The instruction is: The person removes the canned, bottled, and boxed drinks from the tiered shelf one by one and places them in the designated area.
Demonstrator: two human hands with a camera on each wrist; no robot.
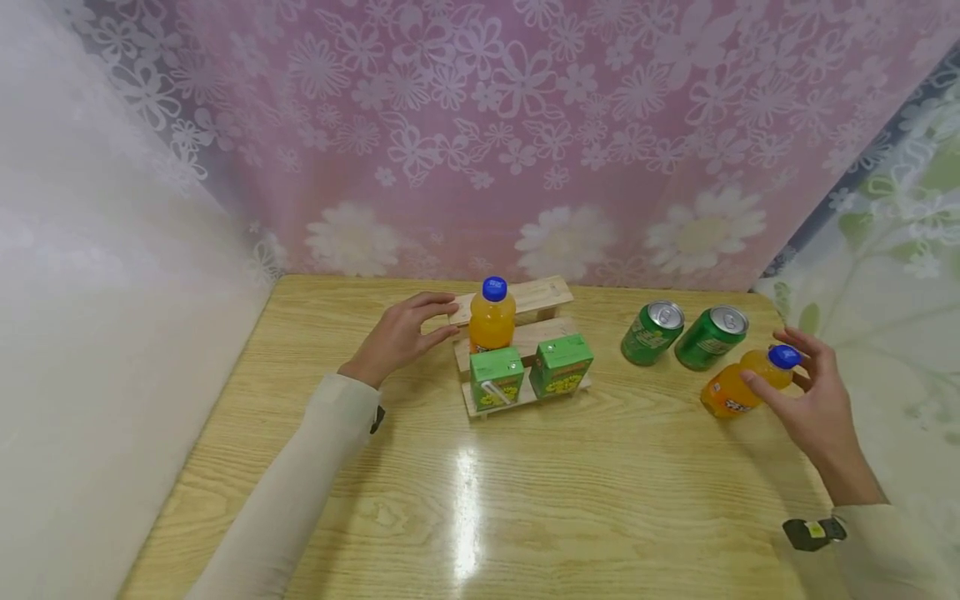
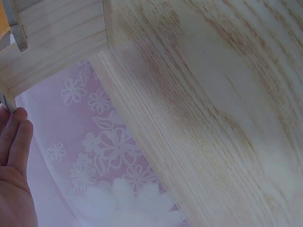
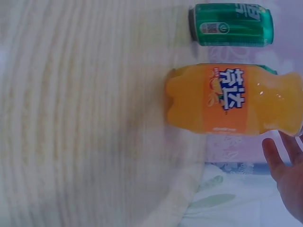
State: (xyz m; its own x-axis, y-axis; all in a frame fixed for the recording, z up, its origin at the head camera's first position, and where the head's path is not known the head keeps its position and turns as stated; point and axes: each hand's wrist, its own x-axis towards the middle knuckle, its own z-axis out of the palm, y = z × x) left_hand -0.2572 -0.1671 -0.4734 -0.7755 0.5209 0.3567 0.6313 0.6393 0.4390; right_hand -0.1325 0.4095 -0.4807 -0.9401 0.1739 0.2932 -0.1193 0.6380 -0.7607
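A small three-step wooden stand (image 1: 551, 293) holds a bottle of orange soda (image 1: 492, 321) with a blue cap and two green juice boxes (image 1: 497, 379), (image 1: 562, 367); the left one has a straw on its front. My left hand (image 1: 397, 333) is at the stand's left end, its extended fingertips (image 2: 20, 116) touching the top plank's edge. On the right, a second orange soda bottle (image 3: 227, 99) stands upright on the table. My right hand (image 1: 813, 400) is spread about its upper part; the right wrist view shows a gap between a finger and the bottle.
Two green soda cans (image 1: 651, 335), (image 1: 711, 340) stand between the stand and the right bottle, the nearer one close beside that bottle. The wooden table (image 1: 600, 492) ends at a pink floral curtain (image 1: 480, 150) behind, with pale cloth at both sides.
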